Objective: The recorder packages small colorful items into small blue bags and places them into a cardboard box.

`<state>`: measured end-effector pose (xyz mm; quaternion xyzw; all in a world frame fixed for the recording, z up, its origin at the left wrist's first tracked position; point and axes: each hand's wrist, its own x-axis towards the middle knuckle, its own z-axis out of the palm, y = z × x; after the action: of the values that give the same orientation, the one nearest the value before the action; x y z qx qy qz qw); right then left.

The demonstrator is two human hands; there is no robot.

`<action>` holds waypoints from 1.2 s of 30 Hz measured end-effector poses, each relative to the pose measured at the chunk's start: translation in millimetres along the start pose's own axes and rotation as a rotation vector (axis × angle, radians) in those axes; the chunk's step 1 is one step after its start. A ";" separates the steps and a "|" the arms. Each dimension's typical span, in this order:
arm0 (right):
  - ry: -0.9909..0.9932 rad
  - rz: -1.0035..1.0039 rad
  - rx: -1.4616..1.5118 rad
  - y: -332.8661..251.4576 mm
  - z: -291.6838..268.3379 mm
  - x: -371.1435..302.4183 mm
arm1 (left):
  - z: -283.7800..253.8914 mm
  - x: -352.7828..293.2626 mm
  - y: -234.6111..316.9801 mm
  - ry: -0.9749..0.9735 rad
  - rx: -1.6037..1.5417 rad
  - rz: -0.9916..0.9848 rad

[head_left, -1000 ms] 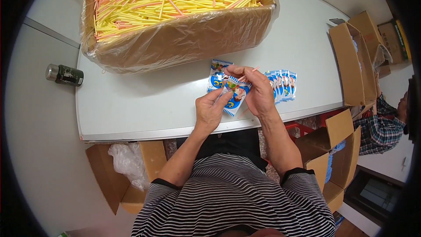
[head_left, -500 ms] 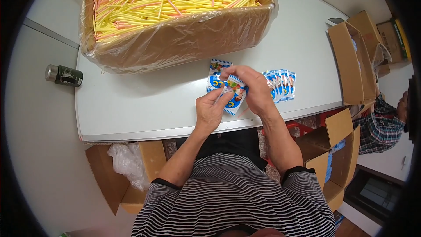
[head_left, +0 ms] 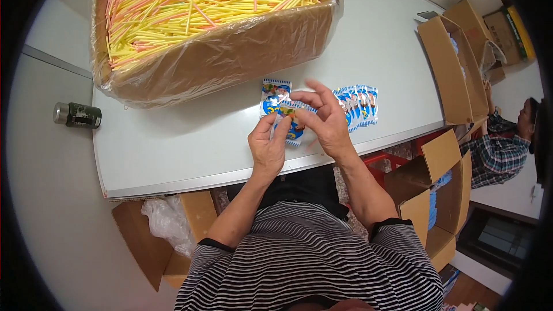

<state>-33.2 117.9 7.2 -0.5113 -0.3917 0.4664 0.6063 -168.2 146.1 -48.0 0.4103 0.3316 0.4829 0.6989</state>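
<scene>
Straw box (head_left: 230,52) upper left; left hand (head_left: 268,148) pinches packet (head_left: 296,134) at frame centre, keep it light but firm so it doesn't crease or slip; right hand (head_left: 329,126) loose, fingers spread, thumb by packet's top, can't tell if touching; fanned packets (head_left: 362,107) right of centre, keep wrist off them

A dark green bottle with a silver cap (head_left: 77,115) is far left of the left grip (head_left: 268,147). Down and left of that grip, crinkly clear plastic (head_left: 167,224) sits in a brown box (head_left: 200,217). A person in a checked shirt (head_left: 496,152) is far right of the right grip (head_left: 332,131).
</scene>
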 end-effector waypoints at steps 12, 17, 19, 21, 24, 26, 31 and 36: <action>0.095 0.189 -0.641 -25.1 -86.1 15.8 | 46.4 -3.3 8.1 -0.358 1.017 0.638; 0.104 0.067 -1.026 0.0 -86.5 13.4 | 58.7 1.1 -15.0 -0.539 1.246 0.500; 0.153 0.023 -1.119 5.4 -81.5 9.6 | 55.3 0.2 -23.2 -0.538 1.336 0.532; 0.200 -0.075 -1.150 6.2 -74.6 5.1 | 51.2 0.8 -26.2 -0.514 1.360 0.588; 0.341 -0.082 -1.214 -7.1 -77.0 3.6 | 49.8 2.6 -26.4 -0.496 1.321 0.606; 0.454 -0.235 -1.209 -32.2 -78.4 10.6 | 49.1 4.5 -24.0 -0.489 1.337 0.609; 0.228 -0.603 -1.035 -140.6 -27.4 56.6 | 40.3 9.1 -12.4 -0.461 1.325 0.693; -0.196 -0.862 -1.270 -169.3 29.2 161.9 | -5.1 27.7 35.5 0.085 1.300 0.478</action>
<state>8.7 274.7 178.7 -0.5198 -0.8004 -0.0820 0.2874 -178.2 180.6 -20.4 0.7883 0.4812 0.3425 0.1724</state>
